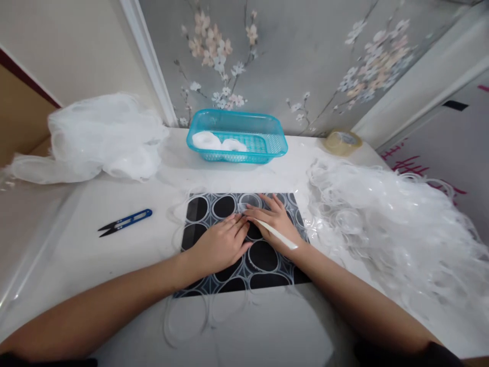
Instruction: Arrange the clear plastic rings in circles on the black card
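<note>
While 2 hands (221, 244) (278, 228) rest half-curled on the dark sheet (264, 256), grip unclear, snips (136, 218) lie left, a basket (272, 148) beyond.

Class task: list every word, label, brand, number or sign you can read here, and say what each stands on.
Readable text: none.
Too blurred to read: pink-red marks, possibly writing, on the pale panel at right.
No lettering I can make out: circle-patterned sheet, thread snips, turquoise basket, tape roll.

A rectangular black sheet (263, 256) lies flat, well in from the surface's (86, 265) far edge, with pale see-through rings (281, 272) overlapping its near side.
</note>
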Action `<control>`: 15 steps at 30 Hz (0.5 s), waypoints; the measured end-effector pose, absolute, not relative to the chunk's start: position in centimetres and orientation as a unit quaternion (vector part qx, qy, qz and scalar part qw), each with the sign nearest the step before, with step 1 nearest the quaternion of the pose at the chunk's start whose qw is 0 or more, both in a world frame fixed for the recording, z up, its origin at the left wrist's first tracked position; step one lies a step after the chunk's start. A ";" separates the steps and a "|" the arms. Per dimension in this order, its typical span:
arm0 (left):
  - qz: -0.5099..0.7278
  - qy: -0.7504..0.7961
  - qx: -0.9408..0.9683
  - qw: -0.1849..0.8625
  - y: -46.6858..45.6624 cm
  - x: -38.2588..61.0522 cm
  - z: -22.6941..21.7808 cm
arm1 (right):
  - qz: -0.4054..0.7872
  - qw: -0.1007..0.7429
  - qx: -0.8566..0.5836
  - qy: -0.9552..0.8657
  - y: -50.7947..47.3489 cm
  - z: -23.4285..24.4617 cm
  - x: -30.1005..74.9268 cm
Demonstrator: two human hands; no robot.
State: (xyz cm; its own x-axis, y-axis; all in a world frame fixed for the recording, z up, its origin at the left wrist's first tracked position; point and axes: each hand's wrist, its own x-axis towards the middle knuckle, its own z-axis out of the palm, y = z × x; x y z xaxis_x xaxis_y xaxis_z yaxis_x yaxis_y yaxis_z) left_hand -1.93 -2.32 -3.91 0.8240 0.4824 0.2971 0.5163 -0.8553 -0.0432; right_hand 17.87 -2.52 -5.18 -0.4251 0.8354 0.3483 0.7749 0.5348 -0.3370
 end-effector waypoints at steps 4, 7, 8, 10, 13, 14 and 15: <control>-0.115 -0.260 -0.958 0.032 -2.3 -1.9 -3.9 | -0.002 0.202 -0.453 -0.868 -2.2 -4.8 17.8; -0.107 -0.255 -0.961 0.007 -2.1 -2.1 -3.7 | -0.037 0.230 -0.458 -0.858 0.0 -3.5 19.3; -0.107 -0.254 -0.961 0.002 -2.1 -2.2 -3.7 | -0.051 0.264 -0.476 -0.838 0.9 -2.8 20.2; -0.107 -0.255 -0.961 -0.004 -2.1 -2.5 -3.8 | -0.084 0.367 -0.540 -0.753 2.2 -1.3 22.0; -0.121 -0.253 -0.960 -0.003 -2.0 -2.8 -3.8 | -0.071 0.475 -0.607 -0.633 2.2 -0.1 24.0; -0.132 -0.253 -0.958 0.001 -2.0 -2.7 -3.7 | -0.035 0.480 -0.612 -0.628 1.6 -0.3 24.2; -0.143 -0.253 -0.957 0.006 -1.9 -2.6 -3.6 | 0.011 0.471 -0.610 -0.637 1.0 -0.8 24.2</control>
